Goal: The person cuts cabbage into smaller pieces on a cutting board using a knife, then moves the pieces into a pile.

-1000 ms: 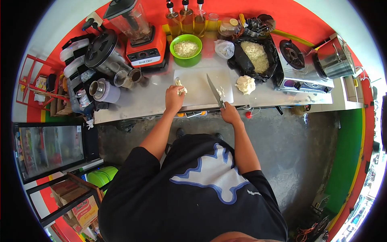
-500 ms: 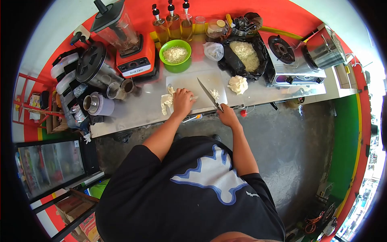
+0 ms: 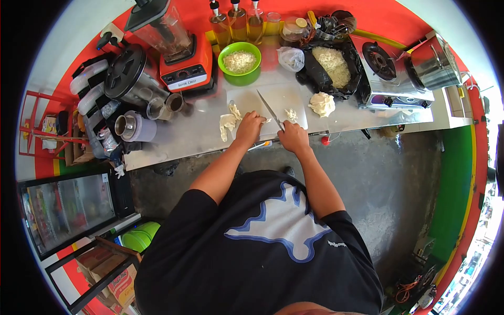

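Note:
My right hand (image 3: 293, 137) is wrapped around the handle of a kitchen knife (image 3: 269, 106), whose blade points away from me across the white cutting board (image 3: 252, 100). Close by on the left, my left hand (image 3: 250, 127) has its fingers bent over a small pale strip, apparently oyster mushroom (image 3: 267, 121), beside the blade. Larger whitish torn mushroom pieces (image 3: 228, 124) lie at the board's left edge. A small heap of cut bits (image 3: 291, 114) sits right of the knife. Farther right, a whole pale cluster (image 3: 322, 104) rests on the metal counter.
Behind the board stands a green bowl (image 3: 240, 73) of shredded pale food. A black bag (image 3: 310, 68) holds more shreds. A red blender (image 3: 186, 68) and metal cups are at left, pump bottles (image 3: 238, 23) at the back, a gas stove (image 3: 394, 89) with a pot at right.
The knife and my right hand have moved left across the board, closer to my left hand. The whole view has shifted slightly as the head moved.

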Tool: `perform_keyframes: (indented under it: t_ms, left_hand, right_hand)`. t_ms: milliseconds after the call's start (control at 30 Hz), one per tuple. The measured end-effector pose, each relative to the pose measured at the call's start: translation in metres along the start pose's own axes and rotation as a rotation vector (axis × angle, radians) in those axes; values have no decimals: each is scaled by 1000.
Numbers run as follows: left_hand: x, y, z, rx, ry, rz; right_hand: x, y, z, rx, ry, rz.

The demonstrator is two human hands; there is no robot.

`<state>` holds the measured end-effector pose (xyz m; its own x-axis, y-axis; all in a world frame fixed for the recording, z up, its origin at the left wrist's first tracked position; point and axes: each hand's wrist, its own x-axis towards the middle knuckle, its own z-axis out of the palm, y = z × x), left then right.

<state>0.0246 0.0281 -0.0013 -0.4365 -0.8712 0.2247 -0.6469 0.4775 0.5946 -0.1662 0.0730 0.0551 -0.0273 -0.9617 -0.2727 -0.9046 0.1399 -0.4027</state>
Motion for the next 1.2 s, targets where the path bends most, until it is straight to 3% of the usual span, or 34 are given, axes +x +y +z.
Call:
perform_keyframes:
  t_ms: [200,267,500,600,1033,1200]
  left_hand:
    - [5,3,4,76,-67,-16]
    - [8,6,2,168,-178,-14]
    - [11,10,5,302,-226,7]
    - [11,6,6,327,-259,-2]
    - [11,7,6,277,-182,-60]
    - [14,13,-2,282,-268,-66]
  right_hand:
    - [-4,-6,13,-169,-145,-6]
    - [-3,-2,24,-200,-155,-3]
    - [13,-9,27,-344,-152,-69]
    - [17,-19,6,-345,-306,-34]
    - [13,-20,10,-284,-376,-12]
    - [16,-21,14,-259,-366,-13]
